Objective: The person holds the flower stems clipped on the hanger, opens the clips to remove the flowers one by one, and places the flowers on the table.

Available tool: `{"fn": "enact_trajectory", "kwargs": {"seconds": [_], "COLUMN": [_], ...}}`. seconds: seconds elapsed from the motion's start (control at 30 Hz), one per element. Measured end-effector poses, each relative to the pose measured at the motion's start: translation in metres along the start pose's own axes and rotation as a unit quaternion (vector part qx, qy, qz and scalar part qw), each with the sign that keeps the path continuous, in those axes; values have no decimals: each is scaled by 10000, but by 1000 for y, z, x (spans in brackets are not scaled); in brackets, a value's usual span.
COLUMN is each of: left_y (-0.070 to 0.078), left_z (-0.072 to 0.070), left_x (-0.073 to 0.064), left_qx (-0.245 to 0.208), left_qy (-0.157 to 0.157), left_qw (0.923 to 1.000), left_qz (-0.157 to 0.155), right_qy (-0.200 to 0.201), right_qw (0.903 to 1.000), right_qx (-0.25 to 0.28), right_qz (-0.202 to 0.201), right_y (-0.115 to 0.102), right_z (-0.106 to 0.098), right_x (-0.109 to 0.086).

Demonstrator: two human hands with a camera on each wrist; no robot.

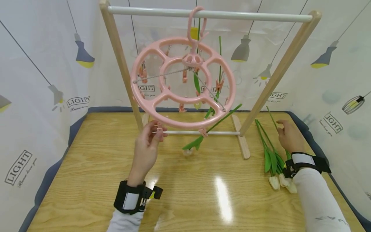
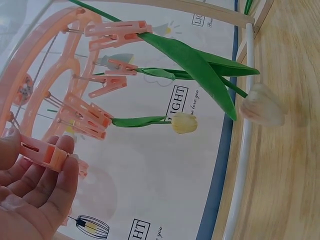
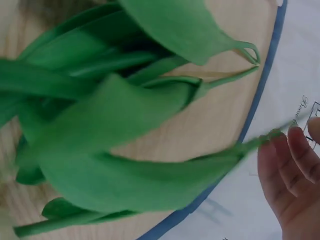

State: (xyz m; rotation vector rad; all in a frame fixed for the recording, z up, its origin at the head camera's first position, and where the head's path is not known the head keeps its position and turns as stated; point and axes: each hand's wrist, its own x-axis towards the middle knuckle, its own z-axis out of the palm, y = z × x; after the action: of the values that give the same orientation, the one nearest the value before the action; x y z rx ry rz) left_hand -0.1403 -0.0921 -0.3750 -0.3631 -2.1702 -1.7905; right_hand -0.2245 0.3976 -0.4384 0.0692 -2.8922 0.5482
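Head view: a round pink plastic hanger [image 1: 188, 124], ringed with clips, hooked over the white rail [image 1: 162, 12] of a pale wooden stand [image 1: 277, 77] on a light wood-grain table [image 1: 185, 193]; left hand [image 1: 145, 148], thumb and fingers pinching a small pink plastic clip [image 1: 160, 130] at the hanger's near rim; one pale-flowered artificial tulip [image 1: 195, 142] held in a neighbouring clip, flower down; right hand [image 1: 291, 138], at the table's right, fingertips pinching a thin green stem [image 1: 271, 116], just beside a bunch of white artificial tulips [image 1: 272, 161] lying flat

Left wrist view: the pinched clip between thumb and fingers; a yellow artificial tulip [image 2: 184, 123] hanging from another clip, near the pale-flowered one

Right wrist view: thumb and fingers together about the stem's slim end; broad green leaves [image 3: 150, 180] over the table, flowers blurred or out of sight
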Motion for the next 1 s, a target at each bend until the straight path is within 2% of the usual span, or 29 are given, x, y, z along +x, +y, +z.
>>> {"fn": "enact_trajectory", "kwargs": {"seconds": [0.07, 0.13, 0.23, 0.33, 0.43, 0.7, 1.0], "left_y": [0, 0, -1, -1, -1, 1, 0], "left_z": [0, 0, 1, 1, 1, 1, 0], "left_x": [0, 0, 0, 0, 0, -1, -1], "left_qx": [24, 23, 27, 2, -1, -6, -20], "left_qy": [6, 22, 48, 43, 60, 83, 70], "left_qw": [10000, 10000, 10000, 10000, 10000, 10000, 10000], "left_qz": [12, 12, 10, 8, 7, 9, -59], "right_qy": [132, -46, -756, -1520, -1924, -2337, -2406], "right_qw": [9999, 10000, 9968, 9879, 9808, 9719, 9695], "right_qx": [-58, -12, 70, 35, -18, -169, -431], "right_qz": [-3, 75, 234, 311, 322, 229, 148], "right_y": [1, 1, 3, 5, 6, 1, -3], "right_z": [3, 6, 10, 11, 12, 14, 19], "right_x": [-2, -3, -3, -4, -4, -7, -7]}}
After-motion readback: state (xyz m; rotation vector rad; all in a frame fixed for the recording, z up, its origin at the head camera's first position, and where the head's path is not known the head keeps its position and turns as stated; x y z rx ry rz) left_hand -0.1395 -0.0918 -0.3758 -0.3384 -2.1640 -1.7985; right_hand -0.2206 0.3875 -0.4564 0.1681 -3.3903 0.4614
